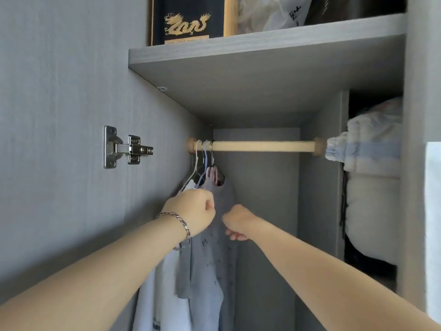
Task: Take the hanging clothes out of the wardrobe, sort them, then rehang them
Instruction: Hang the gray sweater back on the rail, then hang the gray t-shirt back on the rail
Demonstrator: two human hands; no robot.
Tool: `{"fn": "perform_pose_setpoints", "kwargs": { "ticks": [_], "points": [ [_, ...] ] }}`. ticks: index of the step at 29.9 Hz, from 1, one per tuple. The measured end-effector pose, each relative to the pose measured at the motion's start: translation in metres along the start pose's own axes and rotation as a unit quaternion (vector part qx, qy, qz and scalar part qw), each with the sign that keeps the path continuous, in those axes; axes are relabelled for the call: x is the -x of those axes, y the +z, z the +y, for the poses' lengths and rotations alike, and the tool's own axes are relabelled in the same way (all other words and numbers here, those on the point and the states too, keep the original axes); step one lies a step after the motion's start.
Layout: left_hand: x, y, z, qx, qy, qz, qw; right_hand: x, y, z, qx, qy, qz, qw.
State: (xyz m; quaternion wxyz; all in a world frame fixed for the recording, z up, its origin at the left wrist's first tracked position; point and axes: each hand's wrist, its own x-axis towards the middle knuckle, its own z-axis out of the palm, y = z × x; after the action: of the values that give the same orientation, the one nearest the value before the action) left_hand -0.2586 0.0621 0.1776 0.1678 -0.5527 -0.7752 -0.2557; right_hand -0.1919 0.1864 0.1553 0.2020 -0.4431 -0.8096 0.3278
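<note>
Grey wood-grain wardrobe panels frame the hanging bay, where a grey speckled T-shirt (214,235) and a white shirt (164,290) hang bunched at the left end of the pale wooden rail (262,146). The left hand (194,211) is curled shut at the grey shirt's shoulder; the right hand (236,223) is closed too, on what I cannot tell. Better to lift each thin wire hanger hook (205,155) clear of the rail than to drag on the cloth.

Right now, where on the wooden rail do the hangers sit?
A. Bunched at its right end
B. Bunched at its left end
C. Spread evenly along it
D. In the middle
B: the hangers crowd against the left end of the wooden rail; the rest is bare.
</note>
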Motion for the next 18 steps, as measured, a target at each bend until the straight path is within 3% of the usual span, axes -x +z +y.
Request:
{"fn": "perform_pose_setpoints", "kwargs": {
  "ticks": [2,9,14,18],
  "points": [
    [0.016,0.007,0.013,-0.001,0.029,-0.053,0.998,0.03,0.003,0.028,0.026,0.074,-0.056,0.995],
    [0.095,0.051,0.089,0.002,0.154,-0.232,0.96,0.175,-0.002,0.126,0.052,0.196,-0.094,0.975],
    [0.197,0.08,0.189,0.021,0.298,-0.34,0.892,0.327,-0.029,0.205,0.193,0.282,-0.053,0.938],
    [0.306,0.102,0.283,0.05,0.413,-0.372,0.83,0.481,-0.046,0.282,0.158,0.382,0.007,0.91]
  ]
}}
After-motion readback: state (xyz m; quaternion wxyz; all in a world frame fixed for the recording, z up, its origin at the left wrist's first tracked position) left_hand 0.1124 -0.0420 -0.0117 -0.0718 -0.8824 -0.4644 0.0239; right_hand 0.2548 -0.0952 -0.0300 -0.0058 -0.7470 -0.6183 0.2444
